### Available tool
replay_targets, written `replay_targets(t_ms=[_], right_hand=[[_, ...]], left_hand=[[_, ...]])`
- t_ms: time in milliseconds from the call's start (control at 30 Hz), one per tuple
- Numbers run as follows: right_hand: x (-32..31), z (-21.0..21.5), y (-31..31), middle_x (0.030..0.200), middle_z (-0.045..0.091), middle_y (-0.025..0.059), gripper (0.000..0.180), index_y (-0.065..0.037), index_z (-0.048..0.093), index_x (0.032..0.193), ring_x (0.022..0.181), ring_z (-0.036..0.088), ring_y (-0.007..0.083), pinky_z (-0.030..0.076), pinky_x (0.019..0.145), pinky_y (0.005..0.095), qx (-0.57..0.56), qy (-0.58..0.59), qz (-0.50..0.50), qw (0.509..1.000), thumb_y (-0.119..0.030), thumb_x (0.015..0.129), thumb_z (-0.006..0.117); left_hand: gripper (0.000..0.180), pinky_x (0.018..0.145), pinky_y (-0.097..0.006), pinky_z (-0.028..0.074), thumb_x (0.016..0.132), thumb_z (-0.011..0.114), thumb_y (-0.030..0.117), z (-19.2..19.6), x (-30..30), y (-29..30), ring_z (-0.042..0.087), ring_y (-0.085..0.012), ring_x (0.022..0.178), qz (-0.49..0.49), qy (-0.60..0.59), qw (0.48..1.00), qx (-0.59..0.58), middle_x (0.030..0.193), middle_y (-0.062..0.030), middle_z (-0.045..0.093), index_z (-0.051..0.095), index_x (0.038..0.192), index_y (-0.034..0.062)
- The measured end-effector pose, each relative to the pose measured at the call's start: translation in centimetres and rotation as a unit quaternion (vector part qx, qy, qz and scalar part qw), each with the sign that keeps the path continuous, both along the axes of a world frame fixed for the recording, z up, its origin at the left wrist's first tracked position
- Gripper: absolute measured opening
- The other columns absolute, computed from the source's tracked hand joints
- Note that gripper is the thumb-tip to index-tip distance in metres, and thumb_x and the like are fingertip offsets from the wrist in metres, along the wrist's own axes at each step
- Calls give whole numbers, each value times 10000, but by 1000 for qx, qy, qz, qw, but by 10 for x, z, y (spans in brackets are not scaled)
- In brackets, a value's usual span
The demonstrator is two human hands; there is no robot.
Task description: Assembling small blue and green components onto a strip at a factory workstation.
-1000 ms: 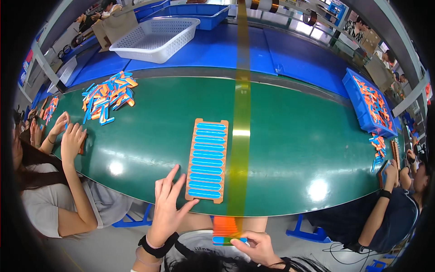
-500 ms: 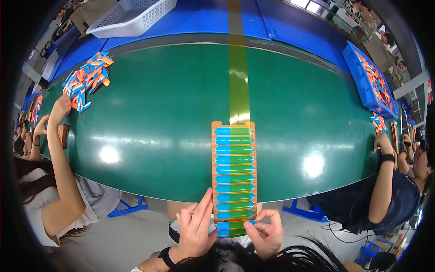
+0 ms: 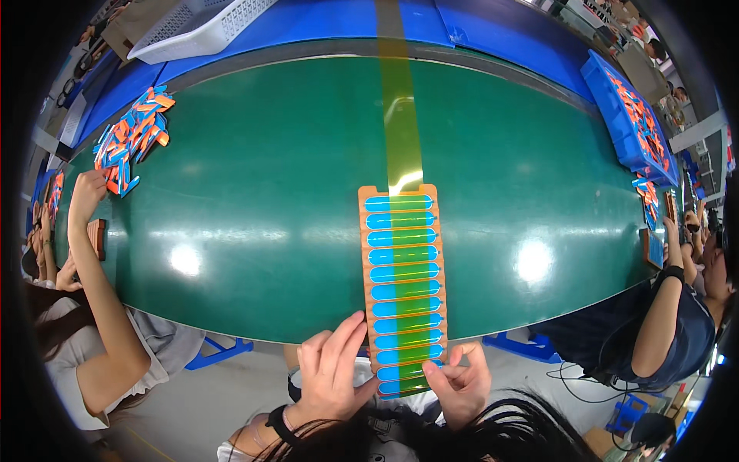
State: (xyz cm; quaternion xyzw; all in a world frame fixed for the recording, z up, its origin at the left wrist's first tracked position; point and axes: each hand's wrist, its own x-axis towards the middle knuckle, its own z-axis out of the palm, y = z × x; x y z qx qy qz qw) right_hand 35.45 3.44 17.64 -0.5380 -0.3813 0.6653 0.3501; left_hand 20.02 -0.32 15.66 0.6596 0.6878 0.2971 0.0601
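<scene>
A long brown slotted tray (image 3: 365, 254) lies lengthwise before me, its near end reaching past the table edge. Across its slots sit several blue round-ended strips (image 3: 380, 275). A see-through yellow tape (image 3: 402, 146) runs over them from the far side to the near end. My left hand (image 3: 327, 377) rests along the tray's near left edge, fingers stretched out and the thumb by the lowest strips. At the near right edge my right hand (image 3: 464, 386) is closed in a pinch, its thumb on the end of a strip; whatever lies between the fingertips is hidden.
The green table (image 3: 254, 169) curves around me. An orange-and-blue pile (image 3: 138, 135) lies at left, by a co-worker's hand (image 3: 86, 192). At right, a blue bin (image 3: 627, 127) holds similar pieces near another person's arm (image 3: 662, 323). A white basket (image 3: 196, 35) stands at the back.
The view has shifted slightly. The tray appears a little higher and further right, with both hands still at its near end. The person at right has drawn a hand back, revealing a small tray.
</scene>
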Motion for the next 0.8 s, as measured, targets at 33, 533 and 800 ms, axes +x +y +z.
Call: replay_targets(t_ms=[33, 533, 800], right_hand=[[1, 1, 0, 848, 579, 139, 267, -47, 326, 877, 725, 568, 102, 423, 611, 194, 3, 1, 4, 1000, 121, 769, 503], [9, 18, 14, 796, 571, 121, 247, -46, 305, 884, 742, 570, 116, 439, 632, 208, -31, -244, 96, 964, 72, 799, 504], [-8, 53, 49, 841, 554, 120, 240, -23, 292, 917, 801, 601, 189, 476, 697, 298, 149, -155, 246, 945, -7, 817, 510]], left_hand=[[626, 657, -264, 317, 546, 720, 207, -3, -6, 1, 426, -199, 828, -30, 11, 998, 50, 1219, -67, 470, 490, 1073, -44], [143, 561, -181, 328, 738, 522, 187, 0, -40, 22, 413, -40, 663, -333, 148, 922, 132, 1201, 55, 484, 518, 874, 233], [156, 637, -189, 335, 714, 533, 182, 20, -41, 27, 452, -65, 726, -392, 200, 891, 115, 1110, 8, 540, 510, 868, 168]])
